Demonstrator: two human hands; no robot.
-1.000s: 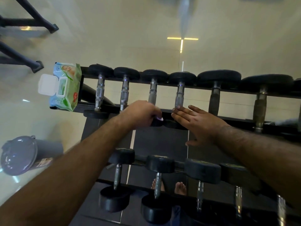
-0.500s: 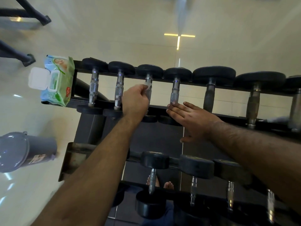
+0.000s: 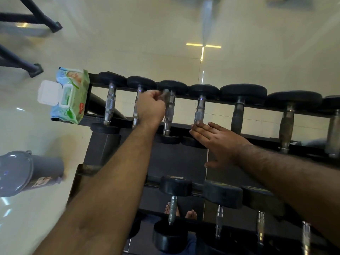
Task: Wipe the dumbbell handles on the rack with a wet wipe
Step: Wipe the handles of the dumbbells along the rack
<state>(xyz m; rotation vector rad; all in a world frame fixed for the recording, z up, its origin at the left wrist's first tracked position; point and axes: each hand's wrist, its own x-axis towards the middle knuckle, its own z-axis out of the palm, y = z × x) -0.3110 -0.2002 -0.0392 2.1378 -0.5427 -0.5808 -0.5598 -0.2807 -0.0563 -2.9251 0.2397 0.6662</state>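
A person leans over a 2-tier dumbbell rack (image 3: 185, 124), the left hand (image 3: 150, 107) curled near the far end of the 3rd handle (image 3: 169, 111) on the top row, apparently pinching something small and dark against the metal; whether that is the wet wipe cannot be told. The right hand (image 3: 219, 140) lies flat, fingers straight and close together, on the near rail, fingertips (image 3: 196, 126) just beside the base of the 4th handle (image 3: 199, 110). Judging by the position, the wiping is likely in its early part: 2 handles sit left of the working hand, several more stretch right, and the lower tier (image 3: 217, 201) appears untouched, though nothing shows which bars are already clean. The lighter dumbbells carry bright, knurled steel grips with smooth collars between black, matte, rounded heads; the heavier ones (image 3: 238, 115) to the right have thicker, duller, barrel-shaped handles. A soft plastic wipes pack (image 3: 72, 100), green and blue, its white lid flipped open, rests on the rack's left end. A grey lidded bin (image 3: 24, 173) stands on the glossy pale floor (image 3: 128, 43).
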